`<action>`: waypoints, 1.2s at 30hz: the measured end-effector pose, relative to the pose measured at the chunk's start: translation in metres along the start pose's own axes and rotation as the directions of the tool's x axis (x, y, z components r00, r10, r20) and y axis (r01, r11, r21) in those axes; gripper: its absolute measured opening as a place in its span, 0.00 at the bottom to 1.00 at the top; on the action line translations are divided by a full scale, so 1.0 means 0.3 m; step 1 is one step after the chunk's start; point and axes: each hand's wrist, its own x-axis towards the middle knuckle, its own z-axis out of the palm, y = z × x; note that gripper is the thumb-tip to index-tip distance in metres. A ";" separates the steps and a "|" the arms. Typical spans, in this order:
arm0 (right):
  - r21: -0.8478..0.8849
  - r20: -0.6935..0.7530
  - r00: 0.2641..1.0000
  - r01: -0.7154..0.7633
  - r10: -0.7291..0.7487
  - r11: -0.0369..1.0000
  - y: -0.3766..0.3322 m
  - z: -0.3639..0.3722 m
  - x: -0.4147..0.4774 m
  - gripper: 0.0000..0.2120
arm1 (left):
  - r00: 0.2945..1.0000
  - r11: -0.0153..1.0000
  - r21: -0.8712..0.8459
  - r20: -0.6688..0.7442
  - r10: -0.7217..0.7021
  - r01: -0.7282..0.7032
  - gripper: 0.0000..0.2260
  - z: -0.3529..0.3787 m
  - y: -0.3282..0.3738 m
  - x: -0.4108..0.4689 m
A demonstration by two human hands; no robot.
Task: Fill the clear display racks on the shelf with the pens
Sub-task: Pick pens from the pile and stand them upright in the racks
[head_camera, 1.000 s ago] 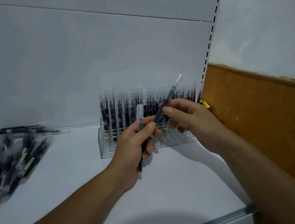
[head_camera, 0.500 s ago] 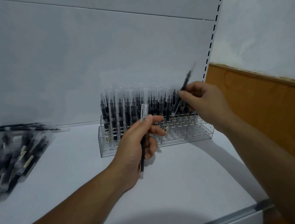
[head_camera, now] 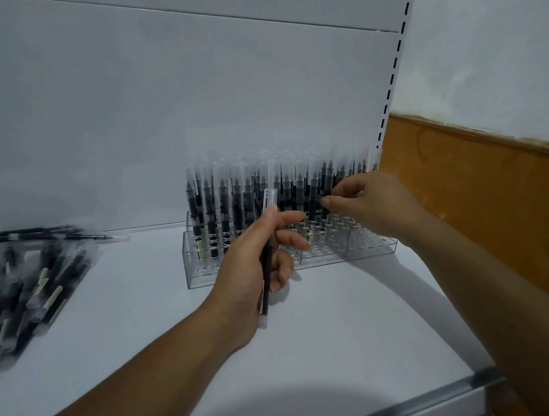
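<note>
In the head view, a clear display rack (head_camera: 366, 248) is being stocked at the back of the white shelf (head_camera: 141, 308), against the rear panel; its back rows are being filled first, while the front holes at about 4 o'clock from the rack's middle are showing empty. Upright capped pens (head_camera: 223, 206) are being kept tip-down in the holes, probably so that the caps are being presented to a buyer.

A spare pen (head_camera: 267, 273) is being held ready in the left hand (head_camera: 249, 272), just in front of the rack, presumably so that it is being passed across once the other hand is free. The left hand is being closed around that pen's barrel: thumb and forefinger are pinching near the capped end, which is pointing to 12 o'clock, the other fingers curled loosely.

The right hand (head_camera: 372, 207) is being pressed against the standing pens at 3 o'clock of the left hand. Its fingertips (head_camera: 329, 201) are being pinched narrowly on a pen in the rack (head_camera: 323, 181), apparently being seated in its hole.

A bag of loose pens (head_camera: 19, 295) is being kept at 9 o'clock, well apart.
</note>
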 end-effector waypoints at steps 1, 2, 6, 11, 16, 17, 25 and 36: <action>-0.040 0.025 1.000 0.009 -0.008 0.999 -0.002 0.001 -0.002 0.11 | 1.000 1.000 0.002 0.003 0.001 -0.001 0.19 0.001 0.000 0.000; -0.080 0.052 0.999 0.019 -0.015 0.997 -0.006 0.006 -0.003 0.12 | 1.000 1.000 0.004 0.004 0.001 -0.001 0.19 0.002 0.000 0.000; -0.146 0.077 0.997 0.000 0.011 0.989 -0.010 0.016 -0.004 0.12 | 1.000 1.000 0.004 0.008 0.005 -0.005 0.19 0.000 0.001 -0.002; -0.021 -0.155 0.987 0.033 -0.036 0.999 -0.013 -0.002 -0.084 0.11 | 0.999 1.000 0.021 0.034 0.011 -0.011 0.25 0.003 0.007 -0.001; 0.576 0.158 0.981 -0.002 -0.109 0.817 -0.131 0.013 -0.164 0.15 | 0.997 0.994 0.107 0.068 -0.039 0.032 0.32 0.014 0.004 -0.001; 0.592 0.207 0.968 -0.012 -0.138 0.806 -0.149 0.017 -0.170 0.14 | 0.996 0.991 0.132 0.074 -0.041 0.031 0.33 0.016 0.002 -0.001; 0.767 0.122 0.992 -0.068 -0.040 0.638 -0.124 -0.001 -0.141 0.09 | 0.999 0.975 0.220 0.019 0.027 -0.031 0.32 0.042 0.017 -0.016; 0.504 -0.383 0.913 0.082 0.137 0.860 0.018 -0.113 -0.016 0.05 | 0.941 0.012 0.970 0.234 0.245 -0.244 0.29 -0.025 -0.008 -0.020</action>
